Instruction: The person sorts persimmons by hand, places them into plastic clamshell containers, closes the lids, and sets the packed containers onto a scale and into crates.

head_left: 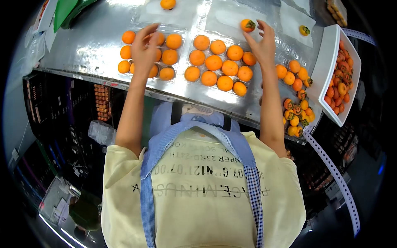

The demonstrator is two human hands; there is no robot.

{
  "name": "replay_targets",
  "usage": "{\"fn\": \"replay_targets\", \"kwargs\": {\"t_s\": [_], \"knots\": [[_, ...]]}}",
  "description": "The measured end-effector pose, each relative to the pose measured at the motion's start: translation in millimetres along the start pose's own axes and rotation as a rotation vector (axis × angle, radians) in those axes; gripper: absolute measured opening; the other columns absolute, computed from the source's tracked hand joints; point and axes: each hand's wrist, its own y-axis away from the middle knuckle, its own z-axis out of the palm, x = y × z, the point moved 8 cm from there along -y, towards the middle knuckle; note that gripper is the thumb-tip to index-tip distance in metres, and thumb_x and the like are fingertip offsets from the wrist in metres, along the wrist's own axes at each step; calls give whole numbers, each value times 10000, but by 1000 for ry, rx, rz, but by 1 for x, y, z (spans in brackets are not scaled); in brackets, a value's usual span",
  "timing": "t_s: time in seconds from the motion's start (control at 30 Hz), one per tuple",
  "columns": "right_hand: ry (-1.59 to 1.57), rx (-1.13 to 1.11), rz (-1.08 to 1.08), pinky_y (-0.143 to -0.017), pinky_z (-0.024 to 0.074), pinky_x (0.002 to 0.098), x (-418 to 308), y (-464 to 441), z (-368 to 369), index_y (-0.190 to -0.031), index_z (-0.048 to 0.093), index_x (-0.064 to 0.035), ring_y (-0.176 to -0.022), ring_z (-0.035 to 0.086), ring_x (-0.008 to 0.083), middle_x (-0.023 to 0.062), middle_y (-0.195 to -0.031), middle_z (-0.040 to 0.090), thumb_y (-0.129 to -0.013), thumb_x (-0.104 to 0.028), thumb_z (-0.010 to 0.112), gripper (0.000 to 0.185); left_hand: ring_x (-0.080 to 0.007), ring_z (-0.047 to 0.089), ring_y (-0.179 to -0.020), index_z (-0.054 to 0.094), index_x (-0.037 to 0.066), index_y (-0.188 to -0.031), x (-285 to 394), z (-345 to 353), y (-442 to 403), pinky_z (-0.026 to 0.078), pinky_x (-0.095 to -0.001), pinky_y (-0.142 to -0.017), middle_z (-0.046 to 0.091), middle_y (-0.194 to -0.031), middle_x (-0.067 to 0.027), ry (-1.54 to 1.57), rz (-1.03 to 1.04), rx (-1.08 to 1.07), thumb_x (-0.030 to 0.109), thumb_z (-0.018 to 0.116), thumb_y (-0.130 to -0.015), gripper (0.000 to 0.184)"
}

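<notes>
My left hand (pixel 144 45) is over the left clear tray, its fingers curved and apart, beside an orange fruit (pixel 159 39). It partly hides several fruits there. My right hand (pixel 263 43) has its thumb and fingers spread next to a persimmon (pixel 248 25) with a green calyx, beyond the middle tray. The middle tray holds rows of orange fruits (pixel 214 63). No fruit shows inside either hand.
On the metal table (pixel 95 45), loose persimmons (pixel 294 120) lie at the right, by a white box (pixel 326 66) full of fruit. Single fruits lie at the far side (pixel 168 4) and far right (pixel 304 30). A green object (pixel 68 12) is at the upper left.
</notes>
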Motion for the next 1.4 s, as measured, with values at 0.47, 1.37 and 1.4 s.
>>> {"fn": "replay_targets", "kwargs": {"t_s": [0.47, 1.37, 1.4], "knots": [[-311, -510, -127, -658, 503, 323, -153, 109, 73, -976, 621, -55, -771, 628, 252, 102, -893, 632, -775, -97, 651, 207, -100, 553, -751, 627, 42, -1082, -81, -142, 140, 473, -230, -636, 615, -969, -54, -223, -267, 404, 72, 640, -827, 256], [-419, 32, 709, -786, 489, 278, -166, 181, 120, -1100, 564, -25, -928, 587, 153, 68, -1015, 597, -719, -141, 772, 450, -278, 606, -829, 577, 71, -1071, -76, -130, 35, 513, -373, -641, 550, -1014, -93, -704, 111, -555, 290, 738, -716, 447], [-451, 62, 776, -790, 490, 279, -159, 190, 110, -1101, 564, -21, -940, 584, 151, 69, -1025, 599, -722, -144, 773, 450, -279, 608, -827, 575, 71, -1064, -75, -129, 35, 512, -374, -641, 550, -1017, -93, -717, 133, -537, 290, 738, -714, 444]]}}
